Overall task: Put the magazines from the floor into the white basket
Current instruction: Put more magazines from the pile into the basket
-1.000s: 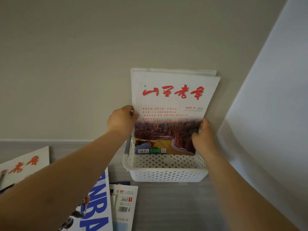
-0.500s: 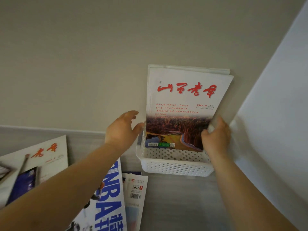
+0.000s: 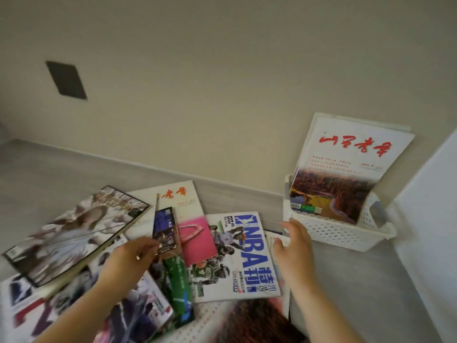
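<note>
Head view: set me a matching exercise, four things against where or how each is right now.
Things:
1. landscape-cover magazine
2. NBA magazine
3. right hand
4. left hand

States:
a. lying flat on the floor
b. open, holding nothing
c. standing in the white basket
d. pinching the narrow blue booklet

Pairs: 1-c; 2-a; 3-b; 4-d

A dark rectangular panel (image 3: 66, 79) marks the beige wall (image 3: 222, 70) at ten o'clock; a pale baseboard (image 3: 153, 167) runs below, a white board (image 3: 430, 219) at three o'clock.
</note>
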`<state>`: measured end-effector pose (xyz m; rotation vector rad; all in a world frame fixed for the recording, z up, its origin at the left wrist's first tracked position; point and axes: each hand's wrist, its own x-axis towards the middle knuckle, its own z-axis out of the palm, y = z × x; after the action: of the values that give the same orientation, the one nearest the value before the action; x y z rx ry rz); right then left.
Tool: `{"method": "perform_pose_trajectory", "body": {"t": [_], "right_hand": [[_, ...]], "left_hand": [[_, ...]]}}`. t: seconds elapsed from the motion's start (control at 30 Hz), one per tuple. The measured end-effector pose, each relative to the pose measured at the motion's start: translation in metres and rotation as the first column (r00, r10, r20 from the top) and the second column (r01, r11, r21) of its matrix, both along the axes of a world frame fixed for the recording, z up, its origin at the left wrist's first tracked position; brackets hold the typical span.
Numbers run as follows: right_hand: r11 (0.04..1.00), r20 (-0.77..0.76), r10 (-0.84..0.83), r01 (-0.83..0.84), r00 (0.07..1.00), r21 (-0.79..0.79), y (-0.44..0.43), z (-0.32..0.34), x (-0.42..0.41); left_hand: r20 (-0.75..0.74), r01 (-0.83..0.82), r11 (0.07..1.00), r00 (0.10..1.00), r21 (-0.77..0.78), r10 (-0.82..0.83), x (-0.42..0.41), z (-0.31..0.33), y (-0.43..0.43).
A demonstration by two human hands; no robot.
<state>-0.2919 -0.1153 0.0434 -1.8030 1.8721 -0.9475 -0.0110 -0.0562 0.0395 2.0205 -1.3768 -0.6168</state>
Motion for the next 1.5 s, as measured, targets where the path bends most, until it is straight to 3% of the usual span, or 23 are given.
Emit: {"method": "perform_pose_trajectory", "body": {"t": [0.2,0.3,0.43,0.67,0.77,0.9,1.03,1.1,1.23,1.37,1.43,1.5], "right_hand": [[0.976,-0.102,0.201,-0.19,0.974,0.103,0.039,-0.03,0.109],[0.953,-0.175,0.286,-0.259,0.942,0.158,0.054,-0.045,0.159],[0.929,-0.211,0.356,-0.321,0.91,0.184,0.068,-0.061,0.21],[0.913,-0.446,0.401,-0.309,0.8,0.266,0.074,-0.077,0.228],[0.915,-0.48,0.397,-0.296,0.783,0.274,0.074,-0.079,0.23],[0.919,-0.502,0.386,-0.277,0.774,0.28,0.072,-0.083,0.229],[0.924,-0.504,0.375,-0.273,0.778,0.267,0.072,-0.084,0.231],[0.926,-0.497,0.373,-0.279,0.784,0.255,0.072,-0.083,0.231],[0.927,-0.49,0.37,-0.277,0.789,0.254,0.072,-0.083,0.23],[0.912,-0.444,0.396,-0.289,0.804,0.29,0.073,-0.08,0.23],[0.902,-0.333,0.403,-0.307,0.852,0.304,0.071,-0.076,0.228],[0.898,-0.036,0.326,-0.298,0.945,0.323,0.068,-0.061,0.228]], "left_hand": [[0.055,-0.18,0.983,0.982,-0.042,0.182,0.092,-0.006,0.046],[0.071,-0.234,0.972,0.97,0.009,0.233,0.138,-0.014,0.052],[0.103,-0.19,0.979,0.978,0.079,0.181,0.199,-0.03,0.04],[0.012,-0.166,0.971,0.986,0.174,0.167,0.251,-0.05,0.0],[0.151,-0.119,0.941,0.986,0.317,0.074,0.26,-0.056,-0.014],[0.204,-0.097,0.906,0.979,0.411,0.012,0.265,-0.048,-0.031],[0.095,-0.064,0.87,0.995,0.488,0.02,0.274,-0.046,-0.042],[-0.01,-0.012,0.899,1.0,0.438,0.018,0.271,-0.044,-0.043],[0.01,-0.124,0.968,0.992,0.216,0.125,0.261,-0.032,-0.047],[-0.049,-0.035,0.998,0.998,0.043,0.037,0.253,-0.01,-0.043],[-0.072,0.001,0.997,0.997,-0.075,-0.007,0.245,0.005,-0.037],[-0.15,0.025,0.988,0.988,-0.152,-0.048,0.232,0.023,-0.031]]}}
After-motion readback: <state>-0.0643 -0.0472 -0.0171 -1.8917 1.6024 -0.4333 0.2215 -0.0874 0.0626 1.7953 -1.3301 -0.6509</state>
